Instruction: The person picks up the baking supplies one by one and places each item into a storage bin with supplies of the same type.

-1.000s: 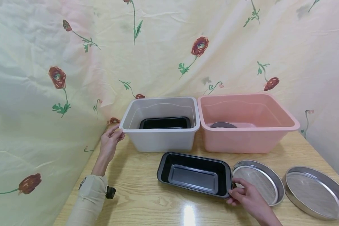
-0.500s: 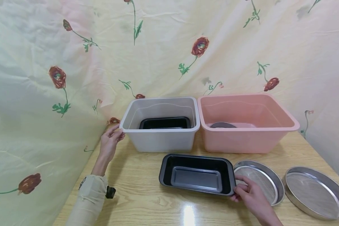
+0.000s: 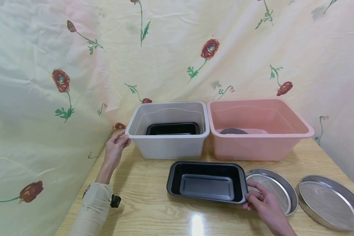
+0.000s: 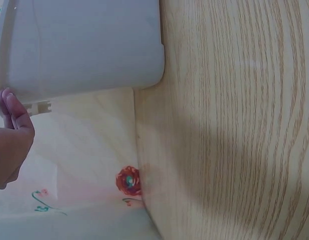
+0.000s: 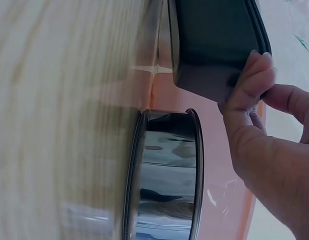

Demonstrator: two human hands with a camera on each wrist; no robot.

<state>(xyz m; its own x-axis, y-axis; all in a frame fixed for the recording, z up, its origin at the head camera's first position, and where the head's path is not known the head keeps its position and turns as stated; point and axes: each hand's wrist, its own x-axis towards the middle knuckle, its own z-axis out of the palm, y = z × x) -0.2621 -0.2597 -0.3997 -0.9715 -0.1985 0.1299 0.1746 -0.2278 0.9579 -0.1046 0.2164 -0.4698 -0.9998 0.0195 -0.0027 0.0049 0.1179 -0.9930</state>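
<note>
My right hand (image 3: 264, 203) pinches the right-end rim of a black loaf pan (image 3: 206, 186). In the right wrist view the pan (image 5: 214, 45) is held close over the table, its thumb and fingers at the rim. Behind the pan stands a light grey plastic bin (image 3: 168, 147) with another black loaf pan (image 3: 172, 128) inside. My left hand (image 3: 115, 149) grips that bin's front left corner by the rim; the left wrist view shows curled fingers (image 4: 18, 112) at the bin's edge.
Beside the grey bin stands a pink bin (image 3: 253, 147) holding a round metal pan (image 3: 233, 130), mostly hidden by the front wall. A round metal cake pan (image 3: 283, 186) lies right behind my right hand, and a larger one (image 3: 330, 203) farther right. Floral cloth (image 3: 165, 59) hangs behind.
The loaf pan has shifted slightly right and turned so its long side runs more level across the view, with my right hand moving along. My left hand stays at the grey bin.
</note>
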